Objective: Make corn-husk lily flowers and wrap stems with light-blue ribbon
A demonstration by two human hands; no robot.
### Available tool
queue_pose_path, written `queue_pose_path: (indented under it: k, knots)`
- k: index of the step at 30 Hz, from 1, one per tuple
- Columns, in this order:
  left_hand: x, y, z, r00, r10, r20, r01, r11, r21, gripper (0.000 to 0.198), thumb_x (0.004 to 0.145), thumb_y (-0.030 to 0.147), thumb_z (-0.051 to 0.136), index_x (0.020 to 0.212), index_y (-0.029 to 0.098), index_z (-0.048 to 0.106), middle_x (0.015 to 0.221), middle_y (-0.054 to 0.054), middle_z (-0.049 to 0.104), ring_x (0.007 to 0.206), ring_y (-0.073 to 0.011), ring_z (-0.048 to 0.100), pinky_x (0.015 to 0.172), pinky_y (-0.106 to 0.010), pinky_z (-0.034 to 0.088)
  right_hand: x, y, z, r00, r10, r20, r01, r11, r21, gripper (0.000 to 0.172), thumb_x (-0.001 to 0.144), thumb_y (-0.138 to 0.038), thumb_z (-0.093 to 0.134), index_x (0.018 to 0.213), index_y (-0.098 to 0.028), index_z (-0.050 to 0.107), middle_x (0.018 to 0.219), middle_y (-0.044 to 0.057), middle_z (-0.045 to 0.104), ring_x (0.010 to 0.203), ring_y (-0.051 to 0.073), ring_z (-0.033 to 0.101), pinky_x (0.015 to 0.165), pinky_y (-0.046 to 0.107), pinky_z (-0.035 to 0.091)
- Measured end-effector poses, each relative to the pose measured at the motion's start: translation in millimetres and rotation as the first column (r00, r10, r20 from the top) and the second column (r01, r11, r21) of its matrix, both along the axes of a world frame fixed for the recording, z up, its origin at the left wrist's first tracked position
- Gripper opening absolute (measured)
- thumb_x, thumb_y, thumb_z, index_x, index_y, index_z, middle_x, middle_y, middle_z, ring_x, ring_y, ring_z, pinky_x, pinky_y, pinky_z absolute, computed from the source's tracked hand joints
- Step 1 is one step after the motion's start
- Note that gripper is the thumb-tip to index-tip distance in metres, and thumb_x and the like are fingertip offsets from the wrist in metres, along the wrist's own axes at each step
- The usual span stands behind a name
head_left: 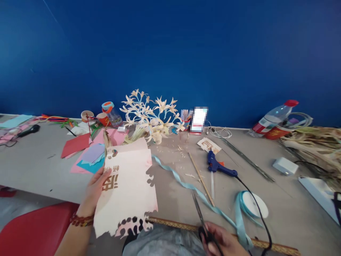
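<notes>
My left grip (93,192) pinches the pale pink cut-edged paper sheet (128,192) spread just to its right. My right grip (223,243) clasps dark metal scissors (199,213), well apart. I judge cutting is in hand; the blades must meet the sheet's edge.

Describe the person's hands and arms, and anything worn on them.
Both hands are bare, with no gloves or rings showing. The left hand has a beaded bracelet in dark red and brown at the wrist; its forearm is unsleeved. The right hand is cut off by the frame edge.
</notes>
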State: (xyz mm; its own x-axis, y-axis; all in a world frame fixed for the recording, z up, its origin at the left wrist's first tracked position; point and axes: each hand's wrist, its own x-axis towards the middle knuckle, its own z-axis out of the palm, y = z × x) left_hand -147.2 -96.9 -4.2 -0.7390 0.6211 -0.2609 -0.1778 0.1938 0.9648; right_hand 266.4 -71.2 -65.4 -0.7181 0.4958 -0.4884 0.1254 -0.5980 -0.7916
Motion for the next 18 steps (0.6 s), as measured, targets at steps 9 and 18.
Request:
queue_pose_path:
  k: [9, 18]
  knots:
    - [27, -60, 19.3, 0.934, 0.351, 0.068, -0.356, 0.894, 0.273, 0.031, 0.074, 0.027, 0.077, 0.104, 0.022, 0.069, 0.089, 0.001, 0.077, 0.073, -0.0169, 0.073, 0.075, -0.027, 0.061, -93, 6, 36.1, 0.979, 0.205, -0.013, -0.196, 0.952, 0.236, 0.065, 0.065, -0.081, 0.062, 0.076, -0.020, 0.042, 0.070, -0.003, 0.048, 0.057, 0.008, 0.037, 0.051, 0.020, 0.030]
    - [50, -73, 25.6, 0.943, 0.334, -0.004, -0.322, 0.911, 0.256, 0.040, 0.080, 0.035, 0.073, 0.118, 0.024, 0.065, 0.103, -0.002, 0.075, 0.088, -0.0204, 0.072, 0.087, -0.032, 0.059, -125, 3, 28.6, 0.957, 0.288, -0.025, -0.278, 0.940, 0.200, 0.056, 0.072, -0.074, 0.061, 0.079, -0.021, 0.044, 0.061, -0.004, 0.055, 0.043, 0.006, 0.036, 0.038, 0.018, 0.025]
